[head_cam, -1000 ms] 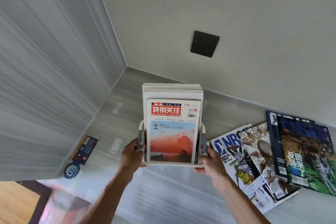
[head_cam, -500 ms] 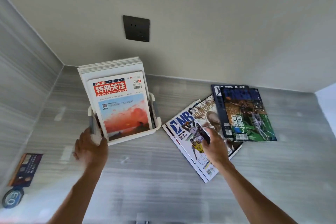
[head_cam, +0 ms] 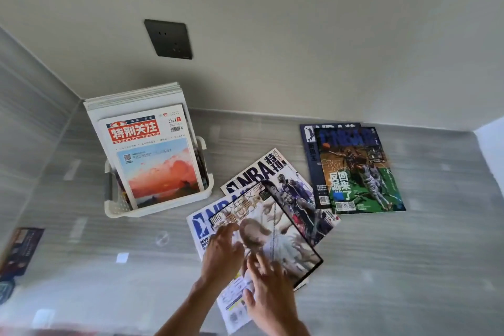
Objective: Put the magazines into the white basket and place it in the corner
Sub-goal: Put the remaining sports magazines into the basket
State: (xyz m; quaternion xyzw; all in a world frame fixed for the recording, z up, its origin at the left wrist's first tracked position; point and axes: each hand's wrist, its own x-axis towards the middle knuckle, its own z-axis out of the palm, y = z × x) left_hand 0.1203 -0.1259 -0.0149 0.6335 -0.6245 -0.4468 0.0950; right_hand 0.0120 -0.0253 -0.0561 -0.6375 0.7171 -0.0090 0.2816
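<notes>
The white basket (head_cam: 152,211) stands on the grey counter close to the left corner, with several magazines (head_cam: 152,161) upright in it. Neither hand touches it. Right of it lies a fanned pile of NBA magazines (head_cam: 289,180). The pile's top magazine (head_cam: 281,232), with a pale cover, is tilted up off the others. My right hand (head_cam: 272,300) grips its near edge, thumb underneath. My left hand (head_cam: 221,256) rests on its left edge with fingers spread. Two more magazines (head_cam: 357,172) lie overlapped further right.
A dark wall socket (head_cam: 168,39) sits above the basket. A dark card (head_cam: 19,251) lies at the counter's left edge beside the grey side wall. The walls meet at the corner (head_cam: 81,101) behind the basket. A white panel bounds the far right.
My left hand let go of the basket and moved right to the magazine pile. My right hand has taken hold of the top magazine and raised its edge. The view shifted right.
</notes>
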